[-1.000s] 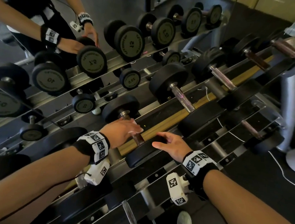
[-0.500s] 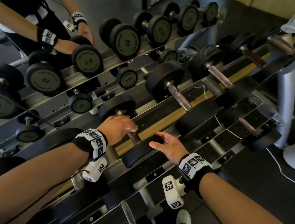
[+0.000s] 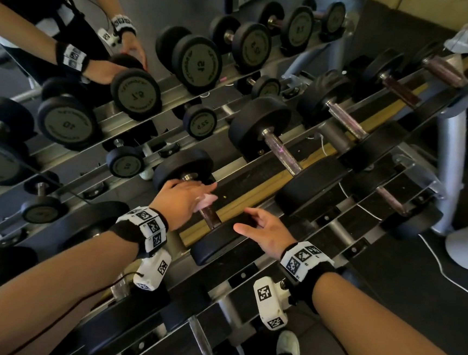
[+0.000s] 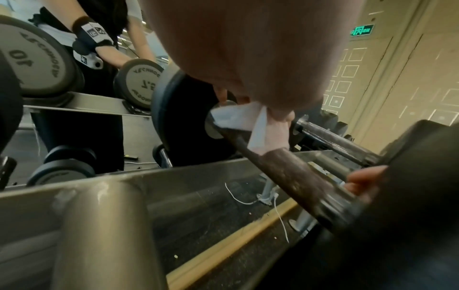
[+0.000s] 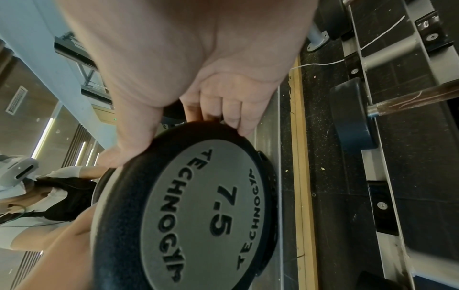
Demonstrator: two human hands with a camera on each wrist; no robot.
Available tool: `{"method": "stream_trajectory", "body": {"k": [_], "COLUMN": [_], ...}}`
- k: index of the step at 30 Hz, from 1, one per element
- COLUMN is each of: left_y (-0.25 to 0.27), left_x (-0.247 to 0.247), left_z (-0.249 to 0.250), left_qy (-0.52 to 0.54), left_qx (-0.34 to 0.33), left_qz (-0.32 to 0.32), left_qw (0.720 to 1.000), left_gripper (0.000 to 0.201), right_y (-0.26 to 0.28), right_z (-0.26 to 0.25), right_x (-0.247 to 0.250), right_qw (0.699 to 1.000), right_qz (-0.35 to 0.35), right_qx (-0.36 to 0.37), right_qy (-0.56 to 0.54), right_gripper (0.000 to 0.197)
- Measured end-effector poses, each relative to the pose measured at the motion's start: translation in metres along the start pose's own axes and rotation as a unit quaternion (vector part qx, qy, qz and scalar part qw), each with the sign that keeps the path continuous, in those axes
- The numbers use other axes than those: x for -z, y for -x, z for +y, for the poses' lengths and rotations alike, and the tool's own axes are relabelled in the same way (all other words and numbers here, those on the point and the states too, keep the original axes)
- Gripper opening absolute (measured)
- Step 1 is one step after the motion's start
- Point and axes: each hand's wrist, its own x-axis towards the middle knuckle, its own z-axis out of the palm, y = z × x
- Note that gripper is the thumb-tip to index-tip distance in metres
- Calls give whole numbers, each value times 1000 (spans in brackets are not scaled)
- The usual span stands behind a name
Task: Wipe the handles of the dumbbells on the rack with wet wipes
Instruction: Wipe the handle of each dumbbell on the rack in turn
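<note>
The 7.5 dumbbell lies across the rack rails point(image 3: 257, 192), with its dark handle point(image 3: 211, 218) point(image 4: 285, 172) between two black heads. My left hand point(image 3: 197, 195) grips a white wet wipe point(image 3: 206, 200) point(image 4: 236, 117) wrapped round the handle, close to the far head point(image 3: 183, 164) point(image 4: 181, 121). My right hand point(image 3: 262, 230) point(image 5: 218, 111) sits on the near head point(image 3: 215, 248) point(image 5: 198, 206). Its fingers curl over the rim and its thumb lies on the other side. One fingertip point(image 4: 360, 176) shows behind that head.
Heavier dumbbells point(image 3: 259, 128) point(image 3: 325, 94) lie to the right on the same tier, and smaller ones on the lower tier point(image 3: 392, 202). A mirror behind repeats the rack and my arms. Crumpled wipes point(image 3: 462, 38) sit at the rack's far right end. A white cable point(image 3: 450, 281) runs over the floor.
Almost nothing has changed. Both hands stay on the same dumbbell, the left still round the wipe on the handle. The head view has shifted slightly.
</note>
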Motion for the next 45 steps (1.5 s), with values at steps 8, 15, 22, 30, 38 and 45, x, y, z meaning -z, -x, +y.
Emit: {"method": "stream_trajectory", "body": {"k": [8, 15, 22, 30, 38, 45], "left_y": [34, 56, 59, 35, 33, 36], "left_x": [5, 5, 4, -16, -17, -6], "left_z": [11, -2, -3, 23, 21, 5], "left_qy": [272, 389, 462, 451, 410, 391], "left_qx": [10, 192, 254, 280, 281, 368], "left_qz": [-22, 137, 221, 246, 259, 270], "left_qw": [962, 890, 821, 811, 828, 799], "left_gripper": [40, 32, 29, 28, 24, 16], "right_y": [1, 4, 5, 1, 2, 1], "right_z": [-4, -30, -46, -39, -42, -41], "right_x": [-1, 3, 1, 5, 6, 7], "right_qw": [1000, 989, 980, 982, 980, 982], "right_qz": [5, -28, -32, -37, -46, -47], "right_qx": [1, -6, -2, -5, -5, 0], "right_qy": [6, 143, 198, 184, 195, 182], "right_gripper": [65, 54, 46, 47, 51, 47]}}
